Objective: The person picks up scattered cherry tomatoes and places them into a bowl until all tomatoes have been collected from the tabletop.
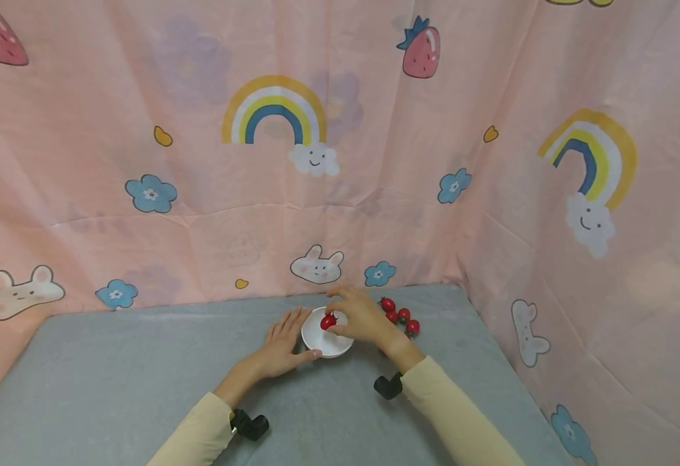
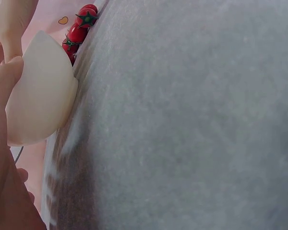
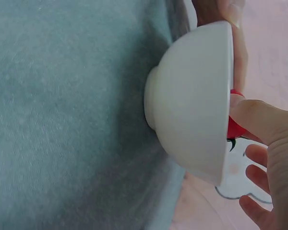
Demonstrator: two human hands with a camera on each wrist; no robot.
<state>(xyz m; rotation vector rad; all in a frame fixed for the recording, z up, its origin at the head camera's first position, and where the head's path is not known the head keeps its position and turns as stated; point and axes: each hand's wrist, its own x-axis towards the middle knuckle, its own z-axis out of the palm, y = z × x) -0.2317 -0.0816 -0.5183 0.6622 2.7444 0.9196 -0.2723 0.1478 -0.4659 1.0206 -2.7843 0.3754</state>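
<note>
A white bowl [image 1: 329, 346] stands upright on the grey-blue cloth. My right hand [image 1: 360, 315] pinches a red cherry tomato [image 1: 328, 321] between thumb and finger at the bowl's mouth. In the right wrist view the tomato [image 3: 235, 125] shows just past the rim, a bit of dark green stem on it; its other fingers hang loose. With fingers fairly straight, my left hand [image 1: 278, 346] lies against the bowl's left side, its thumb touching the near rim. The left wrist view shows that thumb at the edge of the bowl [image 2: 43, 91]. How deep the bowl's inside is filled stays hidden there.
Several cherry tomatoes [image 1: 404, 315] with green stems lie on the cloth right of the bowl, partly behind the right wrist. A pink printed curtain [image 1: 258, 246] hangs behind and along the right side of the cloth-covered table [image 1: 142, 382].
</note>
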